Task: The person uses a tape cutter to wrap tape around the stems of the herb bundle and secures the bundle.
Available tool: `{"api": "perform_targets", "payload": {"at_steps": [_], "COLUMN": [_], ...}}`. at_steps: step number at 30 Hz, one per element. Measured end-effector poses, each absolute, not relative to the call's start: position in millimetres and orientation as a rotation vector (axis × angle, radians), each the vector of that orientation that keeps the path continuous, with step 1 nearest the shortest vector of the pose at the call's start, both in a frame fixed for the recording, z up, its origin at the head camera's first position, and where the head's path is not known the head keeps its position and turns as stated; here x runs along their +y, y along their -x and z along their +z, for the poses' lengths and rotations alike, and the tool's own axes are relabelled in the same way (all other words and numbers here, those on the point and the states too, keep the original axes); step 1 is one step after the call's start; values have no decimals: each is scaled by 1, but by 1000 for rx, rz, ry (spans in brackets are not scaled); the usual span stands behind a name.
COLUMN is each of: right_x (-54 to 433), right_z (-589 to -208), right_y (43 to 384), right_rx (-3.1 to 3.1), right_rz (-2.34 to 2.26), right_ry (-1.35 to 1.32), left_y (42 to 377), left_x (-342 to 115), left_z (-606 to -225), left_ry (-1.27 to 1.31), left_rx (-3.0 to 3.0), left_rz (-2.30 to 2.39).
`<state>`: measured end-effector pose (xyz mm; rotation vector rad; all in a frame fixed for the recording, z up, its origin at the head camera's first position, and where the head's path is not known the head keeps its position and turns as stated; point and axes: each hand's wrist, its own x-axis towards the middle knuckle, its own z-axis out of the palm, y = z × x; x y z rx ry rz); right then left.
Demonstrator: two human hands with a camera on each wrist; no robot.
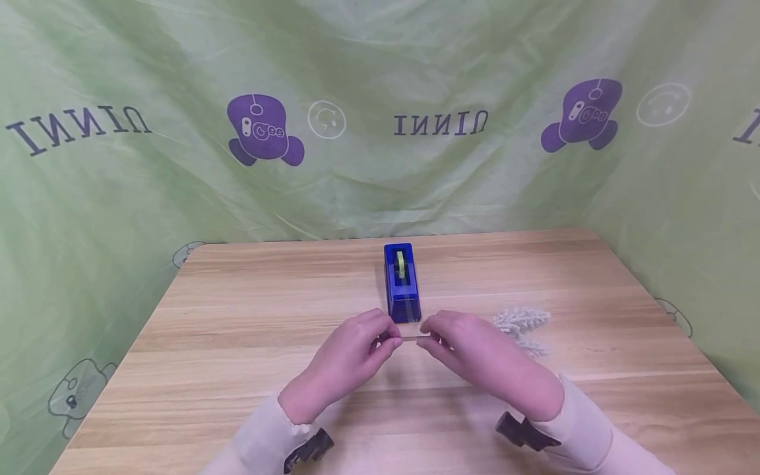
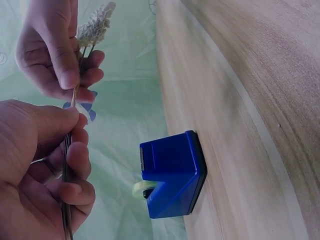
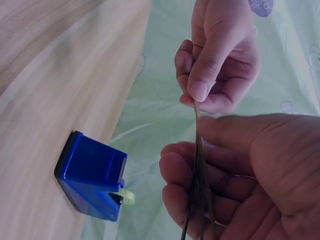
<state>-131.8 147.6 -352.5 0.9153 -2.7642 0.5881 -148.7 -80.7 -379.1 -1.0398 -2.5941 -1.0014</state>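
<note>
A thin bundle of dried flowers runs between both hands, with its pale fuzzy heads [image 1: 522,320] off to the right, beyond the right wrist. My left hand [image 1: 355,346] pinches the dark stems [image 2: 67,160] between thumb and fingers near their lower part. Closer to the flower heads, my right hand [image 1: 469,340] also pinches the stems [image 3: 201,175]. Between the two thumbs a short stretch of stem looks lighter and tan; whether something is wrapped round it I cannot tell. Just beyond the hands stands a blue tape dispenser [image 1: 404,290].
The dispenser carries a yellow-green roll of tape [image 1: 400,264]. All this is over a light wood table [image 1: 237,316]. A green printed cloth [image 1: 380,178] hangs behind the table and along its sides. Dark straps [image 1: 525,432] sit at the wrists.
</note>
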Motion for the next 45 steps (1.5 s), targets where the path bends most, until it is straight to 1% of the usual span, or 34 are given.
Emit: {"api": "perform_targets", "payload": {"at_steps": [7,19,31,45], "right_x": [149,149,146,146], "right_z": [-353,-359,-360,-355], "right_y": [132,136,138,142], "right_rx": [-2718,-2635,-2690,-2892], "right_rz": [603,653,658,738], "right_ry": [-977,-997,-859,-824], "left_y": [148,151,153,154], "left_x": [-81,-77,-73,-70], "left_z": [-378,-376,-376,-378], "left_ry": [1047,1028,937,921], "left_rx": [-2576,-2625,-2667,-2665], "left_rz": [-965,-975,-1101,-1099]}}
